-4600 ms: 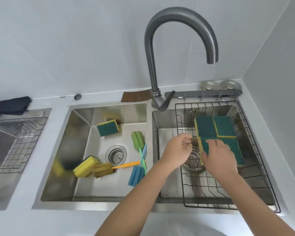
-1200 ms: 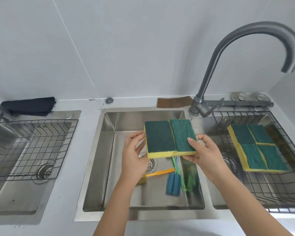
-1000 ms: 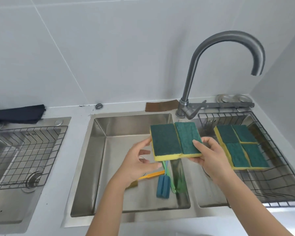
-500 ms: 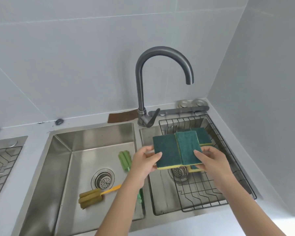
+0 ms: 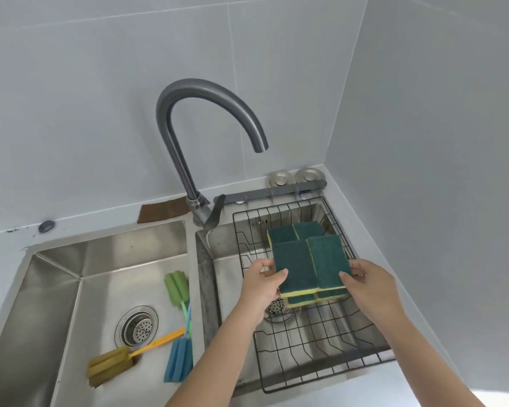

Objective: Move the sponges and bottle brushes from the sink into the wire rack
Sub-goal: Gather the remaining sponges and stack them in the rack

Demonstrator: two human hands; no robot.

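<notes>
Two green-and-yellow sponges (image 5: 312,262) are held side by side just above the wire rack (image 5: 315,374) in the right basin. My left hand (image 5: 262,284) grips their left edge and my right hand (image 5: 370,286) grips their right edge. Under them several more sponges (image 5: 294,232) lie in the rack, partly hidden. In the left sink (image 5: 56,277) lie three bottle brushes: a green one (image 5: 176,284), a blue one (image 5: 178,364) and a yellow one (image 5: 108,367) with an orange handle.
A tall grey faucet (image 5: 188,118) arches over the divide between the basins. A brown cloth (image 5: 162,211) lies behind the left sink. Two round metal caps (image 5: 294,176) sit in the back right corner by the wall. A drain strainer (image 5: 137,326) sits in the left sink.
Both hands carried the pair of sponges from over the left sink rightwards to just above the sponges in the rack. The view turned right with them.
</notes>
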